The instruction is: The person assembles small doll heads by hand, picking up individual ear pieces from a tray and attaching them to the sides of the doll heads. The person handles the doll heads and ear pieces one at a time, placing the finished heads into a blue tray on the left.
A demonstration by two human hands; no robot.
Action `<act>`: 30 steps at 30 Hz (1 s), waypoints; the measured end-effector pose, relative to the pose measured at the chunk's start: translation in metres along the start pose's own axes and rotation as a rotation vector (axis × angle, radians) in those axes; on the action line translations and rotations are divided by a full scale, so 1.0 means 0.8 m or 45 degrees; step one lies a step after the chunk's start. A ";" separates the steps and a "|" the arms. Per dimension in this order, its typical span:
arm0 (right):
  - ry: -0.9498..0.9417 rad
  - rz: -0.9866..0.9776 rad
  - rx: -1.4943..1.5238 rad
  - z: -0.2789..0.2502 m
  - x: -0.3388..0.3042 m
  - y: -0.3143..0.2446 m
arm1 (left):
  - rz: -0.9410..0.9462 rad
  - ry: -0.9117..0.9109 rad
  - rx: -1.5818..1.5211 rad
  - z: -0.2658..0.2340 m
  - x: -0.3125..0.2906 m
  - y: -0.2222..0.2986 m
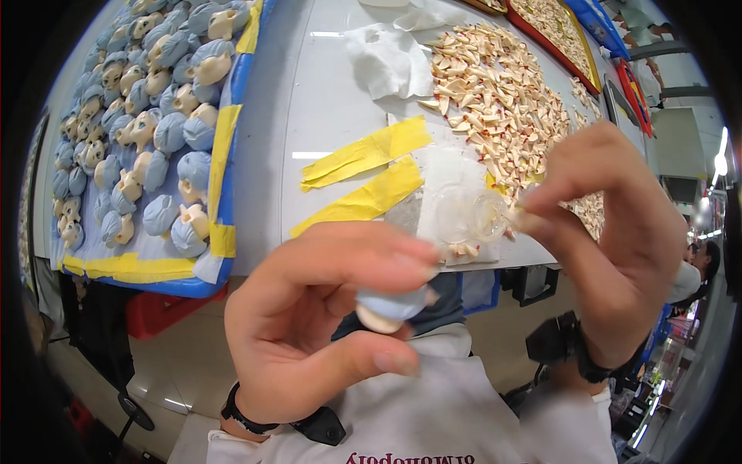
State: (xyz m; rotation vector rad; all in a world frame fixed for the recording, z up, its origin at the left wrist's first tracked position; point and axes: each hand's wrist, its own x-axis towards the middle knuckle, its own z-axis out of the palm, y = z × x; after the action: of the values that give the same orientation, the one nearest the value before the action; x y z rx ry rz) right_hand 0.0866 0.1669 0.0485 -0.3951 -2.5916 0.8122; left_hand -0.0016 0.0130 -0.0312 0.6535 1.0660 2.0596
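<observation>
My left hand (pixel 309 298) is closed round a small doll head (pixel 390 305) with light blue hair, held in front of my lap at the table's near edge. Its lower side shows a pale skin-coloured part; the fingers cover the rest. My right hand (pixel 610 224) is raised over the near right of the table, thumb and forefinger pressed together. Whatever is in that pinch is too small and blurred to name. Just left of the fingertips is a clear round dish (pixel 471 216). Beyond them spreads a heap of small pointed cream pieces (pixel 502 93) with red ends.
A blue tray (pixel 224 193) edged with yellow tape stands at the left, full of blue-haired doll heads (pixel 147 127). Two yellow tape strips (pixel 363 158) and crumpled white tissue (pixel 390 58) lie mid-table. A red tray (pixel 553 35) holds more pieces at the far right.
</observation>
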 end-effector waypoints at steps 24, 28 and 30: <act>0.059 -0.297 0.256 0.020 -0.064 -0.011 | 0.476 -0.141 1.047 0.031 -0.020 0.022; 0.050 -0.330 0.333 0.023 -0.061 0.002 | 0.488 -0.190 1.040 0.027 -0.015 0.020; 0.044 -0.325 0.368 0.021 -0.061 0.004 | 0.449 -0.253 1.012 0.024 -0.012 0.021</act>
State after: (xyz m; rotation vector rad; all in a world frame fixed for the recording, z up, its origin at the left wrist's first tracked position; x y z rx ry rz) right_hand 0.1222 0.1432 0.0198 0.0058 -2.3790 1.0534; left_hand 0.0117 0.0079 -0.0084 1.4918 1.7499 1.7383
